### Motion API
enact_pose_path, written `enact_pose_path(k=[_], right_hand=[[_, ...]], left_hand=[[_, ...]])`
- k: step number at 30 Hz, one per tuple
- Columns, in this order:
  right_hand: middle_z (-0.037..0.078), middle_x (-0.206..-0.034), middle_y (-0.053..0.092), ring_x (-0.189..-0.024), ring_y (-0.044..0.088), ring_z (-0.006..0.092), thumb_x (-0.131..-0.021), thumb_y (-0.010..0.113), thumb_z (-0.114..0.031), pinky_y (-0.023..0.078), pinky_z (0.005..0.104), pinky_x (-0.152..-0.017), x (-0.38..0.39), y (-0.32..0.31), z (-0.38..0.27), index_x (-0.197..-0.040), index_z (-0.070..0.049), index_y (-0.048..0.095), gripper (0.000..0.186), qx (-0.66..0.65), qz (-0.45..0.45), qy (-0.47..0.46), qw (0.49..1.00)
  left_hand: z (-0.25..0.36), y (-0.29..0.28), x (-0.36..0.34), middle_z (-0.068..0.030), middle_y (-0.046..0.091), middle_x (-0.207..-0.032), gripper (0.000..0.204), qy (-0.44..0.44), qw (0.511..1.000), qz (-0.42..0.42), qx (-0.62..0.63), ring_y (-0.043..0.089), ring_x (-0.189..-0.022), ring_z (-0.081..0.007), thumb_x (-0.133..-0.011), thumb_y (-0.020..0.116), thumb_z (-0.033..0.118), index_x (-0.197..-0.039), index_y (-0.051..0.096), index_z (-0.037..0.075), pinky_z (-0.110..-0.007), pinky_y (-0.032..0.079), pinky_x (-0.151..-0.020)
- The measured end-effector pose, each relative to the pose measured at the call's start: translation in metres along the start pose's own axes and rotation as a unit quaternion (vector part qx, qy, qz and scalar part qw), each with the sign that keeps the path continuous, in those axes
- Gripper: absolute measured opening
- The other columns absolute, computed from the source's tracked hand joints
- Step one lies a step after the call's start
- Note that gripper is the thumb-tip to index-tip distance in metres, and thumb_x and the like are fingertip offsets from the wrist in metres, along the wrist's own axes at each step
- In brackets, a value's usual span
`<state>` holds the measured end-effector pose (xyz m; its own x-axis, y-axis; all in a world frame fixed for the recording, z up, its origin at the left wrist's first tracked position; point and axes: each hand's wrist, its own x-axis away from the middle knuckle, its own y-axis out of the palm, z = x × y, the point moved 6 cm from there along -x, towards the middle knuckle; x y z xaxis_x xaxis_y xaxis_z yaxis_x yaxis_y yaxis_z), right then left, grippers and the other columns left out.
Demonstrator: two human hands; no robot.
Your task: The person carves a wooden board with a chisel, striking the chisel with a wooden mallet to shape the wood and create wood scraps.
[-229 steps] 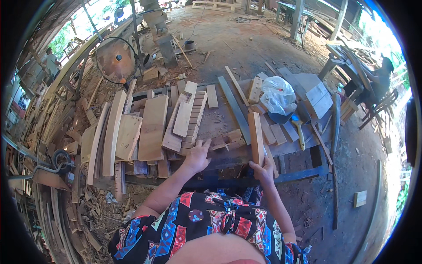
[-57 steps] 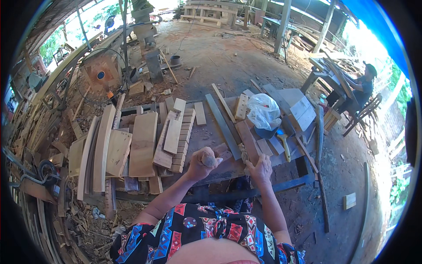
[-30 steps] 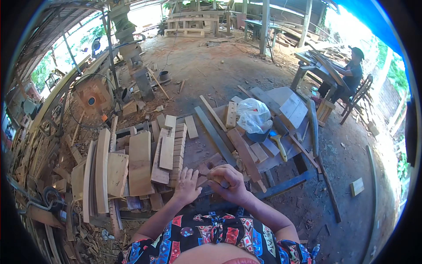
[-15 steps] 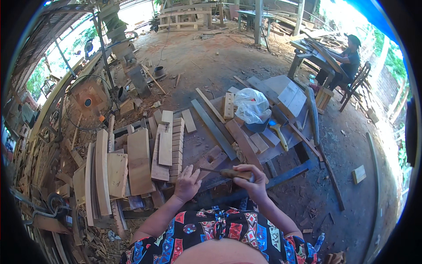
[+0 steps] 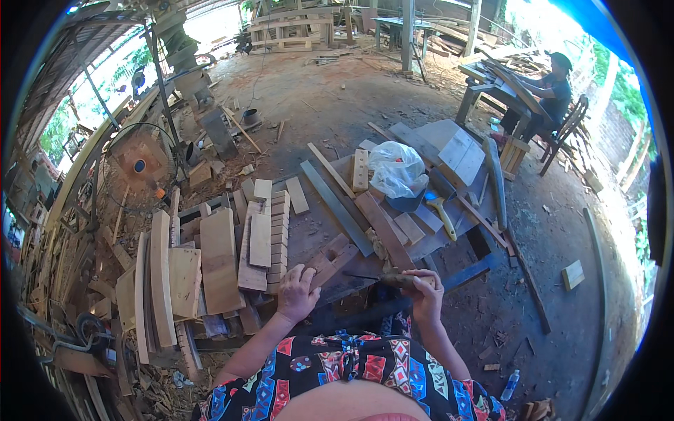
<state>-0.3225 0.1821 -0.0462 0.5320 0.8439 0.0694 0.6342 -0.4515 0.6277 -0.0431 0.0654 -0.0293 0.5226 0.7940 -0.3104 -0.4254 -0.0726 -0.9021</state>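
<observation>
In my right hand [image 5: 427,295] is a narrow, chisel-like tool [image 5: 397,281] with a wooden handle and a thin dark shaft pointing left. My left hand [image 5: 298,295] has its fingers curled over the near left end of a wooden block [image 5: 333,261] with holes cut in it. The tool's tip stays apart from the block, over the bench's near edge. Left of that hand, a row of narrow wood pieces [image 5: 279,235] lies beside some flat boards [image 5: 260,240].
On the bench are a long grey metal bar [image 5: 337,207], a clear plastic bag [image 5: 397,170] in a dark bowl, a paintbrush [image 5: 445,217] and a reddish plank [image 5: 382,228]. Curved boards [image 5: 163,277] lie left. A person [image 5: 554,91] sits at a table far right.
My right hand has drawn the tool right and slightly down, away from my left hand. My left hand's fingers have curled more at the block's end.
</observation>
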Motion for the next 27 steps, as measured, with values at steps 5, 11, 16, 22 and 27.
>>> enact_pose_path(k=[5,11,16,22,27], right_hand=[[0.017,-0.097,0.065,-0.085,0.066,0.0237,-0.080,0.062,-0.003,0.058,0.0328,-0.062,-0.002,-0.012,0.012,-0.097,-0.001,0.059,0.018,-0.027,0.024,0.026,0.999],[0.015,-0.097,0.065,-0.086,0.066,0.0236,-0.081,0.062,-0.004,0.058,0.0327,-0.061,0.002,-0.018,0.016,-0.097,-0.002,0.058,0.016,-0.022,0.042,0.038,0.998],[0.014,-0.097,0.065,-0.086,0.066,0.0238,-0.081,0.062,-0.003,0.058,0.0324,-0.061,0.005,-0.021,0.017,-0.098,-0.002,0.058,0.017,-0.032,0.047,0.033,0.998],[0.008,-0.093,0.065,-0.079,0.064,0.0155,-0.081,0.066,-0.007,0.056,0.0275,-0.058,0.003,-0.011,0.003,-0.098,-0.004,0.061,0.018,0.061,0.059,0.042,0.996],[0.002,-0.085,0.063,-0.072,0.059,0.0080,-0.078,0.072,-0.013,0.049,0.0218,-0.057,0.003,0.019,-0.020,-0.096,-0.006,0.064,0.020,0.196,0.013,0.003,0.981]], left_hand=[[0.003,-0.002,-0.004,-0.0178,0.051,-0.116,0.051,0.013,1.000,0.008,-0.018,0.052,-0.108,-0.0356,-0.072,0.071,0.023,-0.118,0.056,0.010,-0.045,0.041,-0.093],[-0.002,0.006,0.005,-0.0225,0.051,-0.120,0.051,0.036,0.999,0.015,-0.031,0.051,-0.111,-0.0383,-0.073,0.070,0.024,-0.121,0.058,0.009,-0.046,0.042,-0.094],[-0.002,0.008,0.006,-0.0231,0.052,-0.120,0.046,0.041,0.998,0.032,-0.020,0.051,-0.110,-0.0392,-0.073,0.070,0.022,-0.115,0.059,0.009,-0.046,0.042,-0.093],[0.004,0.007,-0.001,-0.0208,0.050,-0.120,0.043,-0.001,1.000,0.013,-0.019,0.050,-0.111,-0.0387,-0.071,0.070,0.019,-0.111,0.056,0.009,-0.047,0.041,-0.094],[-0.002,0.009,-0.011,-0.0197,0.049,-0.120,0.044,-0.014,1.000,0.006,-0.023,0.049,-0.111,-0.0386,-0.070,0.070,0.016,-0.110,0.054,0.009,-0.047,0.040,-0.095]])
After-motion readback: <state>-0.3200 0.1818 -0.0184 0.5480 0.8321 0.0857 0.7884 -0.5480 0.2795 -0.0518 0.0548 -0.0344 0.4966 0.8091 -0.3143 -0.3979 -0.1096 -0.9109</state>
